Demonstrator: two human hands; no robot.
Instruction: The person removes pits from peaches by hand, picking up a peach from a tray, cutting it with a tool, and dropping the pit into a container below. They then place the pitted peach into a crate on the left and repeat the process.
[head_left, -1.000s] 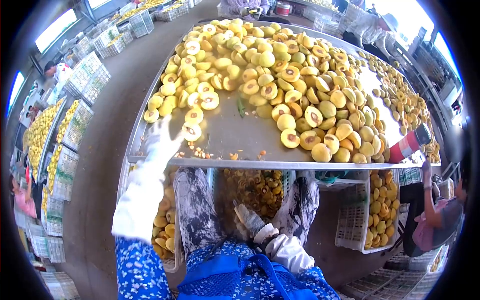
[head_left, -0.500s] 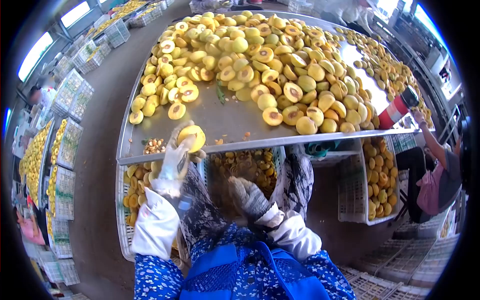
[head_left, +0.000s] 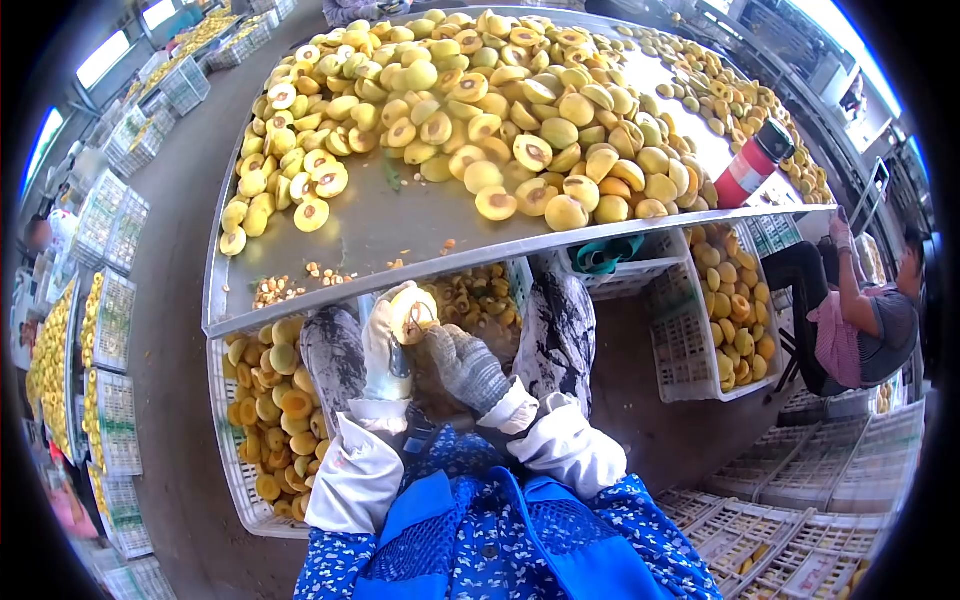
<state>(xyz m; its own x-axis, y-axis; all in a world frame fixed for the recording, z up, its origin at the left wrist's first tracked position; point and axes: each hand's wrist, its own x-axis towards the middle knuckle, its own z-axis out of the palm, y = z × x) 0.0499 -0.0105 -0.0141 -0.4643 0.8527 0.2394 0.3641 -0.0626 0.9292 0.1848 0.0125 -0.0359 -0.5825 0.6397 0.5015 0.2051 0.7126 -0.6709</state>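
My gloved left hand (head_left: pixel 383 345) grips a halved yellow peach (head_left: pixel 413 310), cut face up, just below the table's front edge. Against the near side of that peach half, my right hand (head_left: pixel 465 368), in a grey knitted glove, is closed. A thin curved shape shows on the cut face, but what the right fingers hold is hidden. Beneath both hands stands a crate of peach pieces (head_left: pixel 480 297). On the metal table (head_left: pixel 400 235) ahead lies a large heap of halved peaches (head_left: pixel 530 100), several with the brown centre showing.
Small pit bits (head_left: pixel 280 290) lie by the table's front edge. A red bottle with a black cap (head_left: pixel 750 168) stands at the right. Crates of peaches (head_left: pixel 270 420) flank my knees. A seated person (head_left: pixel 850 320) works at the right; stacked crates (head_left: pixel 105 325) line the left aisle.
My left hand has brought the peach half from over the table edge down and toward me. My right hand has risen to meet it. The view has shifted slightly.
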